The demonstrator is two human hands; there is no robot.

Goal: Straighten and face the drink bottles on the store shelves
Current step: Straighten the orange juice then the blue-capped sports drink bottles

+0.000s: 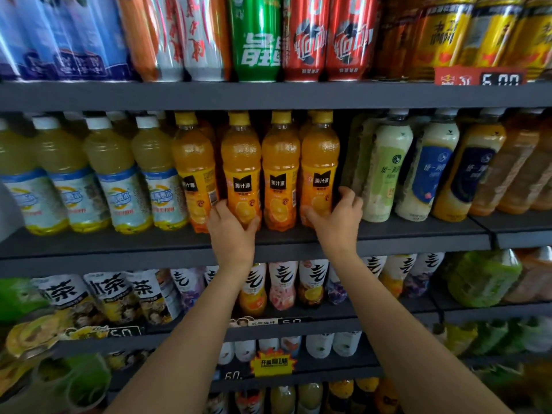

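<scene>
Two bare forearms are raised from the bottom edge toward the second shelf [119, 243]. The left hand [231, 225] is curled round the base of the second orange juice bottle [241, 162], thumb on its right side and fingers on its left. The right hand [336, 215] is wrapped about the base of the fourth orange juice bottle [320, 162], thumb at the front and fingers reaching round its right side. Four such bottles are stood upright in the front row at the middle of this shelf, labels turned outward, set side by side almost touching; the third orange juice bottle [280, 165] is left untouched between the hands. A dark gap is seen just right of the fourth bottle, before the pale milk-tea bottles [385, 171]. To the left, the yellow white-capped bottles [113, 174] are packed close against the orange row. A strip of bare shelf is left in front of the bottles. Overhead, cans [257, 37] are lined along the upper shelf, whose dark underside is close above the orange caps. Below, further dark shelves of bottles and a yellow price tag [273, 364] are visible.
</scene>
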